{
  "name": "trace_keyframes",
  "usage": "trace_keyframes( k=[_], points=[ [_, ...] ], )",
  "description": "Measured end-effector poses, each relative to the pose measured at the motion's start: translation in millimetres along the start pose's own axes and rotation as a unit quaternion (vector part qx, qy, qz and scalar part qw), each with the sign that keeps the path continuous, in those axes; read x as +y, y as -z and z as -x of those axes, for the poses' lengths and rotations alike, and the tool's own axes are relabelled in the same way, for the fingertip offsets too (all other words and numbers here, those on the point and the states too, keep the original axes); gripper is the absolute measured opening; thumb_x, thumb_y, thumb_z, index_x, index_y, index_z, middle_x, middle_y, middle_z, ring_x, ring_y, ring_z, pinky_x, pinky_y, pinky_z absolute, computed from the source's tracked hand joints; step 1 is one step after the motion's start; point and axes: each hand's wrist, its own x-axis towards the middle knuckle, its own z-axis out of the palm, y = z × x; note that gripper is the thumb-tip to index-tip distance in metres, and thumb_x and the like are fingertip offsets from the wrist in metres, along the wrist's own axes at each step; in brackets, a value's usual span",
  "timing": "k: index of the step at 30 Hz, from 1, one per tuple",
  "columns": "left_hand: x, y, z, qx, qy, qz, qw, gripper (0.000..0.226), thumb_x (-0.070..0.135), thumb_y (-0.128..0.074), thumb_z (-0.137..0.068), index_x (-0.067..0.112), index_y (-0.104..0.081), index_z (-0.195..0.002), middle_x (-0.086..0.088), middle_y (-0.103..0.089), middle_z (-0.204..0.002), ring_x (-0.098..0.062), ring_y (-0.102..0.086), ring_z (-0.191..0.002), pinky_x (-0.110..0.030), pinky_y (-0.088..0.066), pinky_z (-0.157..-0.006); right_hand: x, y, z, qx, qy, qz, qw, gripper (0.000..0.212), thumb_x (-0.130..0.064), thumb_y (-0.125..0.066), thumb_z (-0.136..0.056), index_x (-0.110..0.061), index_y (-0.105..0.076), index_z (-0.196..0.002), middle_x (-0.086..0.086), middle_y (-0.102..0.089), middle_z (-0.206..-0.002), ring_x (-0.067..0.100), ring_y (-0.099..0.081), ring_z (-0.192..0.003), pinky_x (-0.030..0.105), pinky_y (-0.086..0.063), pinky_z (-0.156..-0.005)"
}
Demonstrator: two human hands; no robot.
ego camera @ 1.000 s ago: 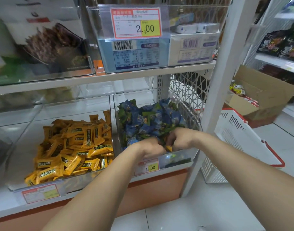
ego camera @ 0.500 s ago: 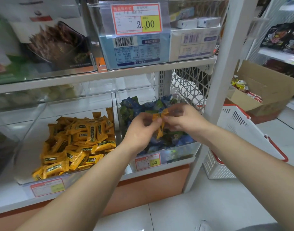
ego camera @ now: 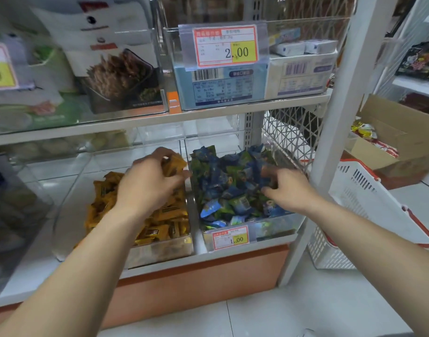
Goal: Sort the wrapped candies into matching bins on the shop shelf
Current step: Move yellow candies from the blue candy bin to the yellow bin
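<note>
Front edge, nearest you: the clear plastic left bin (ego camera: 160, 251) and, touching its right side, the clear plastic right bin (ego camera: 271, 229), which carries a white-and-yellow price label (ego camera: 230, 239).

Contents: the left bin holds a pile of yellow-orange wrapped candies (ego camera: 164, 227). The right bin holds a heap of blue and green wrapped candies (ego camera: 223, 181).

Your left hand (ego camera: 150, 181) hovers above the far right part of the left bin, fingers curled round a small bunch of yellow-orange wrappers (ego camera: 177, 164). The bunch sticks out to the far right of the grip. Its long axis seems to point at the wall between the bins, but blur makes this approximate.

Key relation: the matching pile lies below and to the near left of the grip, and the blue-green heap begins just right of that wall. Judgement: release downward or leftward, never rightward. No obstruction noted between bunch and pile.

Your right hand (ego camera: 286, 188) rests on the blue-green heap, fingers bent down among the wrappers. Whether it pinches one cannot be told.

Right of it stands the white metal shelf upright (ego camera: 342, 142). Beyond that are a white plastic basket with a red rim (ego camera: 369, 203) and, farther off, a brown cardboard box (ego camera: 403, 142).
</note>
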Motion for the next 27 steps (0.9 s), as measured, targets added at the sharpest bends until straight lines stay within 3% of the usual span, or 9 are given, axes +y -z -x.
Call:
trace_keyframes(
  k=[3, 5, 7, 11, 14, 17, 21, 24, 27],
  points=[
    [-25.7, -3.4, -2.3, 0.005, 0.021, -0.097, 0.995, 0.055, 0.064, -0.059, -0.087, 0.032, -0.052, -0.132, -0.006, -0.069, -0.116, -0.032, -0.064, -0.099, -0.033, -0.051, -0.069, -4.7, -0.1, -0.7, -0.014, 0.007, 0.076, 0.997, 0.040, -0.033, -0.062, -0.089, -0.019, -0.064, -0.126, 0.010, -0.068, -0.105, 0.031, -0.065, -0.094, 0.034, -0.051, -0.074],
    [-28.5, -9.5, 0.0, -0.040, 0.033, -0.118, 0.992, 0.065, 0.065, -0.054, -0.089, 0.027, -0.047, -0.142, -0.009, -0.063, -0.131, -0.033, -0.060, -0.113, -0.038, -0.054, -0.082, -7.3, 0.8, -0.3, -0.054, -0.010, 0.131, 0.990, 0.021, -0.037, -0.057, -0.089, -0.019, -0.066, -0.096, 0.007, -0.063, -0.085, 0.028, -0.061, -0.077, 0.034, -0.049, -0.065],
    [-20.1, -13.8, 1.9, -0.032, 0.006, -0.141, 0.989, 0.065, 0.058, -0.058, -0.090, 0.021, -0.048, -0.143, -0.009, -0.057, -0.139, -0.033, -0.054, -0.123, -0.044, -0.051, -0.095, -9.6, -1.9, 0.7, -0.092, -0.018, 0.173, 0.980, 0.021, -0.037, -0.055, -0.088, -0.017, -0.056, -0.080, 0.006, -0.059, -0.081, 0.028, -0.058, -0.073, 0.032, -0.045, -0.063],
    [20.9, -21.2, 6.8, 0.012, -0.084, -0.067, 0.994, 0.042, 0.044, -0.060, -0.091, 0.024, -0.058, -0.129, -0.003, -0.061, -0.126, -0.027, -0.057, -0.113, -0.037, -0.052, -0.084, -10.9, -7.5, -3.8, -0.091, -0.019, 0.203, 0.975, 0.025, -0.036, -0.055, -0.086, -0.018, -0.059, -0.102, 0.008, -0.065, -0.096, 0.032, -0.061, -0.087, 0.033, -0.045, -0.068],
    [55.2, -41.5, 19.0, -0.049, -0.115, 0.045, 0.991, 0.034, 0.039, -0.060, -0.092, 0.025, -0.063, -0.123, 0.003, -0.066, -0.117, -0.016, -0.062, -0.103, -0.031, -0.052, -0.086, -9.2, -7.2, -7.0, -0.091, -0.055, 0.164, 0.981, 0.032, -0.031, -0.060, -0.085, -0.016, -0.051, -0.111, 0.011, -0.065, -0.105, 0.031, -0.060, -0.091, 0.031, -0.040, -0.070],
    [83.0, -70.2, 24.8, -0.143, -0.083, 0.120, 0.979, 0.033, 0.030, -0.058, -0.093, 0.019, -0.063, -0.124, 0.000, -0.068, -0.118, -0.019, -0.063, -0.108, -0.032, -0.051, -0.094, -4.4, -7.8, -9.9, -0.075, -0.066, 0.170, 0.980, 0.055, -0.029, -0.064, -0.084, -0.013, -0.042, -0.132, 0.016, -0.063, -0.113, 0.035, -0.063, -0.098, 0.031, -0.041, -0.070],
    [98.1, -102.9, 17.5, -0.237, -0.038, 0.073, 0.968, 0.031, 0.027, -0.055, -0.094, 0.010, -0.061, -0.119, -0.012, -0.066, -0.114, -0.031, -0.061, -0.108, -0.033, -0.050, -0.086, 0.0, -10.2, -14.6, -0.111, -0.066, 0.157, 0.979, 0.061, -0.027, -0.063, -0.086, -0.012, -0.038, -0.139, 0.016, -0.064, -0.119, 0.034, -0.063, -0.104, 0.034, -0.051, -0.077],
    [95.9, -116.4, 7.7, -0.249, -0.008, 0.057, 0.967, 0.034, 0.028, -0.056, -0.092, 0.009, -0.059, -0.119, -0.012, -0.064, -0.115, -0.033, -0.059, -0.108, -0.035, -0.049, -0.083, -3.6, -17.7, -17.2, -0.178, -0.070, 0.099, 0.977, 0.055, -0.027, -0.062, -0.088, -0.012, -0.042, -0.136, 0.015, -0.064, -0.118, 0.031, -0.061, -0.101, 0.034, -0.052, -0.083],
    [95.3, -126.1, 4.8, -0.264, -0.002, 0.012, 0.965, 0.045, 0.036, -0.062, -0.085, 0.013, -0.055, -0.123, -0.010, -0.057, -0.124, -0.033, -0.057, -0.110, -0.036, -0.048, -0.084, -4.7, -20.7, -19.7, -0.180, -0.047, 0.071, 0.980, 0.049, -0.026, -0.063, -0.089, -0.015, -0.049, -0.134, 0.013, -0.064, -0.122, 0.029, -0.062, -0.105, 0.032, -0.052, -0.085]
  ],
)
